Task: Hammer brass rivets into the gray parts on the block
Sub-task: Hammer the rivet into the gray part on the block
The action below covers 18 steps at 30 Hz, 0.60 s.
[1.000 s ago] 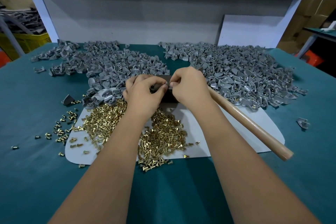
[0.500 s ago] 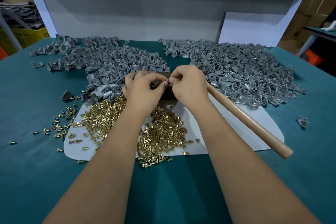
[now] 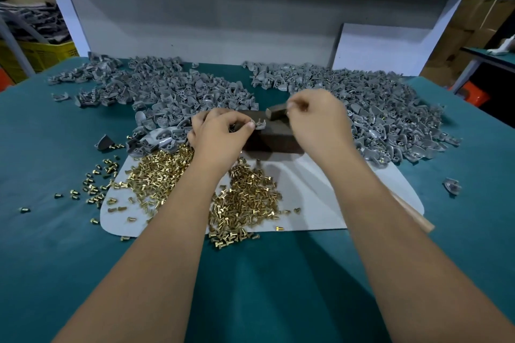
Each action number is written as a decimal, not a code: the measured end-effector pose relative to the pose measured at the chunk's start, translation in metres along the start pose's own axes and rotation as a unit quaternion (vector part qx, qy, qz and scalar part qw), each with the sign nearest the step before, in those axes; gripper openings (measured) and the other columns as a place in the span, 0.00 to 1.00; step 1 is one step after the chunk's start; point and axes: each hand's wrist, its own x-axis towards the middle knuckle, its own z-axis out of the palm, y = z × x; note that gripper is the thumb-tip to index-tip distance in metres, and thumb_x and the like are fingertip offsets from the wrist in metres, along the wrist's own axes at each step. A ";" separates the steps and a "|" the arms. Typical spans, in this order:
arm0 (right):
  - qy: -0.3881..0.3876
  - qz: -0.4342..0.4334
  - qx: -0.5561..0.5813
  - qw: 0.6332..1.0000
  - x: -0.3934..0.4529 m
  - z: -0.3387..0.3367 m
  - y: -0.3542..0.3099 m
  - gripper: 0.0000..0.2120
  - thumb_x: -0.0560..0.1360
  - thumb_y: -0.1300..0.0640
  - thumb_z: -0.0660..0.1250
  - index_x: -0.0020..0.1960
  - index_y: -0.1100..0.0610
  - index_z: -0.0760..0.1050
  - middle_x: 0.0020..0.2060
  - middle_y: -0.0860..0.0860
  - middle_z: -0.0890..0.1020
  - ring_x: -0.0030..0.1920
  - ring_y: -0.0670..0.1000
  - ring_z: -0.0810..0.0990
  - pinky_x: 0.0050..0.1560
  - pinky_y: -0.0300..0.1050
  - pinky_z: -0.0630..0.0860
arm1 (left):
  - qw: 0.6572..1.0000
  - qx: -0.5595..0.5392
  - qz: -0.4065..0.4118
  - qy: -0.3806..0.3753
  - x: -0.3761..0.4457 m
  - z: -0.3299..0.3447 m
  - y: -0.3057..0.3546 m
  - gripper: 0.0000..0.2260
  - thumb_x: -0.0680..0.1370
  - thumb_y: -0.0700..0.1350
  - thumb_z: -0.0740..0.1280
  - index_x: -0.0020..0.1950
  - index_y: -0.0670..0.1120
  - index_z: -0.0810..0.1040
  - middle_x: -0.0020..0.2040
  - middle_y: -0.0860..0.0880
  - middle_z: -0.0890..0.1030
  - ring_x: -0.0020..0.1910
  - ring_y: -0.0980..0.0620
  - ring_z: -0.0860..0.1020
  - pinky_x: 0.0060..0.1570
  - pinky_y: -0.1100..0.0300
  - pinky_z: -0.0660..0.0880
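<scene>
Rivets (image 3: 245,200) lie heaped on a white sheet (image 3: 320,198) on the teal counter (image 3: 264,273), gray parts (image 3: 390,114) piled behind. Left hand (image 3: 220,136) pinches one gray part (image 3: 259,125) on the dark block (image 3: 276,139), a rivet apparently standing in it. Right hand (image 3: 317,120) is clenched round the hammer (image 3: 276,113), head raised just above the part. Step looks like striking. Next move calls for a square blow, clear of the left fingertips (image 3: 250,125).
</scene>
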 end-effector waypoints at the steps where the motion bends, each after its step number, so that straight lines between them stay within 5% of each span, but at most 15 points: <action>1: 0.023 0.016 -0.039 0.999 -0.001 -0.007 0.007 0.10 0.78 0.55 0.60 0.47 0.52 0.81 0.44 0.50 0.81 0.42 0.50 0.77 0.39 0.43 0.70 | 1.000 -0.003 -0.002 0.000 0.000 0.000 0.000 0.05 0.77 0.55 0.69 0.41 0.63 0.78 0.54 0.62 0.72 0.66 0.52 0.58 0.57 0.54 0.52; 5: -0.047 0.098 -0.162 0.981 -0.014 -0.021 0.029 0.16 0.78 0.47 0.58 0.38 0.55 0.72 0.34 0.53 0.75 0.34 0.55 0.73 0.32 0.43 0.64 | 1.000 0.003 -0.006 0.004 -0.001 0.001 0.001 0.05 0.77 0.55 0.68 0.42 0.62 0.78 0.54 0.61 0.72 0.67 0.52 0.58 0.57 0.55 0.51; 8: -0.102 0.116 -0.181 0.971 -0.022 -0.012 0.033 0.16 0.80 0.47 0.58 0.38 0.55 0.67 0.31 0.51 0.71 0.37 0.57 0.73 0.35 0.45 0.65 | 1.000 0.008 -0.004 0.006 -0.002 0.001 0.003 0.03 0.77 0.55 0.68 0.43 0.61 0.79 0.55 0.60 0.73 0.67 0.51 0.58 0.56 0.55 0.51; 12: -0.078 0.105 -0.188 0.973 -0.022 -0.009 0.031 0.16 0.80 0.50 0.60 0.35 0.55 0.64 0.30 0.50 0.70 0.32 0.55 0.70 0.33 0.45 0.62 | 0.996 0.072 0.011 0.045 -0.004 0.001 0.004 0.03 0.77 0.55 0.68 0.44 0.60 0.79 0.59 0.58 0.77 0.69 0.49 0.60 0.62 0.50 0.54; 18: 0.020 0.038 -0.135 0.990 -0.026 -0.028 0.027 0.05 0.78 0.53 0.62 0.53 0.53 0.70 0.33 0.47 0.71 0.34 0.54 0.69 0.32 0.45 0.62 | 0.988 0.129 0.025 0.084 -0.004 0.004 0.002 0.05 0.77 0.56 0.68 0.47 0.58 0.82 0.57 0.62 0.78 0.68 0.50 0.63 0.64 0.45 0.56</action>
